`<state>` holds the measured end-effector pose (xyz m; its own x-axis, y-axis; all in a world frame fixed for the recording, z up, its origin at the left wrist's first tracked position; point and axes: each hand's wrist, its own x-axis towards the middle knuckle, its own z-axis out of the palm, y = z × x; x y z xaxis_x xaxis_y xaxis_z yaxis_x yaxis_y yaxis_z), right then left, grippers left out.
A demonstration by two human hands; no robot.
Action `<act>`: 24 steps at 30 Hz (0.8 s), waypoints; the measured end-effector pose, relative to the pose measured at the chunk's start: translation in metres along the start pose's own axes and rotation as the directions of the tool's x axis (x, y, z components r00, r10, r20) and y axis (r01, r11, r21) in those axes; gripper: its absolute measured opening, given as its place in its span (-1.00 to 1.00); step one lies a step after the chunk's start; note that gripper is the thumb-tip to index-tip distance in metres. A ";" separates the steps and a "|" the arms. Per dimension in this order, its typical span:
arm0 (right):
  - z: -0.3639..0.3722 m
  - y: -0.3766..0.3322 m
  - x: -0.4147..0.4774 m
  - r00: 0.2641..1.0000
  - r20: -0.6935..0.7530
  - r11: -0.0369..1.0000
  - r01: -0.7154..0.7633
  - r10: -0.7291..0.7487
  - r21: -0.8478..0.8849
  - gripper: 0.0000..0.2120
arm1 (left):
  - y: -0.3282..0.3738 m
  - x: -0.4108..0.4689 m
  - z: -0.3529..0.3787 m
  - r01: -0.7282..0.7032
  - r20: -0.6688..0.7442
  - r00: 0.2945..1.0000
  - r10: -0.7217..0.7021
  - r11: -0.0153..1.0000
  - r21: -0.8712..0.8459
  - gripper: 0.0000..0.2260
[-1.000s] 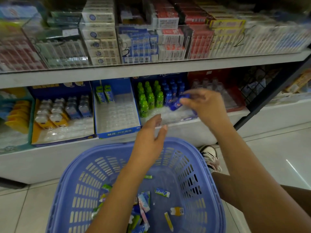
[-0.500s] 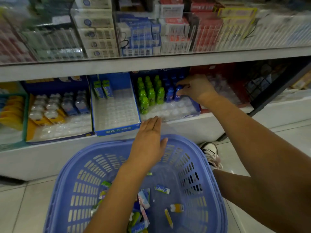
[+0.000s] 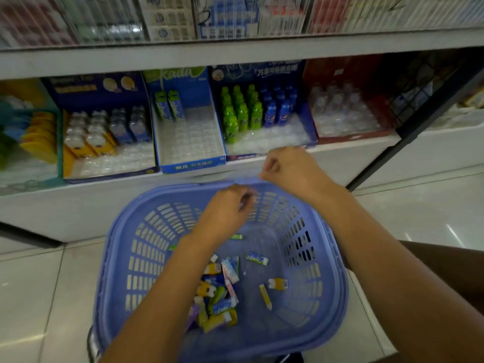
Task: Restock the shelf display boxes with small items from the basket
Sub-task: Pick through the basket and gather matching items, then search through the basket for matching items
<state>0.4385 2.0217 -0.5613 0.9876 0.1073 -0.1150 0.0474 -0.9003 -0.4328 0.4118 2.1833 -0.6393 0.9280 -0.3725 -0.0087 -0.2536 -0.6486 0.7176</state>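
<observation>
A blue plastic basket (image 3: 112, 260) sits on the floor below the shelf, with several small packets and tubes (image 3: 222, 292) on its bottom. My left hand (image 3: 227, 208) hovers inside the basket near its far rim, fingers loosely curled, holding nothing. My right hand (image 3: 290, 169) hangs just above the far rim, also loosely curled and empty. On the shelf behind, a display box (image 3: 264, 148) holds rows of green bottles (image 3: 237, 111) and blue bottles (image 3: 279, 108). Beside it, a blue box (image 3: 192, 163) holds only two packs (image 3: 169, 104) at the back.
A box with clear-and-yellow items (image 3: 104, 132) stands further left, and a red box of clear bottles (image 3: 348, 113) stands on the right. An upper shelf edge (image 3: 235, 53) overhangs the boxes. A black post (image 3: 408, 127) slants on the right. Tiled floor surrounds the basket.
My right hand has let go of the blue bottle in the display box and pulled back to the basket's far rim. My left hand's fingers have curled and it dropped slightly into the basket.
</observation>
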 end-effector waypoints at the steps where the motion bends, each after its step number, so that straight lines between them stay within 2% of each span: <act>1: 0.017 -0.002 -0.009 0.982 0.189 0.999 -0.020 0.025 -0.028 -0.81 | -0.011 -0.005 0.007 0.089 0.118 0.988 -0.096 0.994 0.061 -0.82; 3: 0.057 -0.003 -0.022 0.853 0.515 0.991 -0.023 0.090 -0.134 -0.74 | -0.039 -0.018 0.021 0.200 0.373 0.877 -0.303 0.936 0.291 -0.81; 4: 0.079 0.001 -0.027 0.780 0.612 0.983 -0.020 0.129 -0.182 -0.71 | -0.054 -0.029 0.028 0.208 0.463 0.802 -0.378 0.903 0.377 -0.81; 7: 0.142 0.028 -0.039 0.606 0.743 0.931 0.010 0.285 -0.365 -0.82 | -0.090 -0.064 0.040 0.214 0.586 0.641 -0.495 0.849 0.482 -0.73; 9: 0.175 0.047 -0.047 0.514 0.765 0.876 0.052 0.388 -0.479 -0.73 | -0.103 -0.079 0.041 0.237 0.604 0.564 -0.563 0.811 0.535 -0.64; 10: 0.185 0.055 -0.050 0.491 0.776 0.863 0.089 0.396 -0.497 -0.69 | -0.108 -0.081 0.041 0.244 0.606 0.540 -0.585 0.797 0.553 -0.59; 11: 0.191 0.061 -0.055 0.490 0.773 0.853 0.104 0.403 -0.511 -0.71 | -0.111 -0.081 0.042 0.254 0.597 0.537 -0.596 0.789 0.559 -0.55; 13: 0.206 0.072 -0.060 0.524 0.758 0.842 0.131 0.389 -0.523 -0.93 | -0.117 -0.079 0.045 0.267 0.577 0.576 -0.580 0.800 0.537 -0.57; 15: 0.223 0.078 -0.064 0.589 0.722 0.851 0.105 0.363 -0.514 -0.79 | -0.125 -0.078 0.050 0.312 0.532 0.632 -0.564 0.813 0.491 -0.61; 16: 0.228 0.079 -0.065 0.594 0.718 0.854 0.097 0.363 -0.512 -0.78 | -0.129 -0.078 0.052 0.324 0.505 0.660 -0.557 0.817 0.477 -0.62; 19: 0.236 0.077 -0.066 0.538 0.766 0.854 0.149 0.353 -0.498 -0.80 | -0.139 -0.074 0.058 0.302 0.463 0.705 -0.537 0.818 0.489 -0.75; 21: 0.233 0.076 -0.060 0.539 0.771 0.874 0.121 0.340 -0.470 -0.95 | -0.144 -0.072 0.063 0.286 0.449 0.718 -0.531 0.814 0.506 -0.83; 24: 0.217 0.073 -0.043 0.546 0.785 0.946 -0.041 0.291 -0.323 -0.63 | -0.149 -0.069 0.074 0.255 0.423 0.745 -0.516 0.806 0.535 -0.83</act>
<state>0.3667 2.0428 -0.7818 0.4352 0.1276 -0.8912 0.0529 -0.9918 -0.1162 0.3654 2.2560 -0.7972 0.7069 -0.2235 -0.6711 -0.1139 -0.9724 0.2038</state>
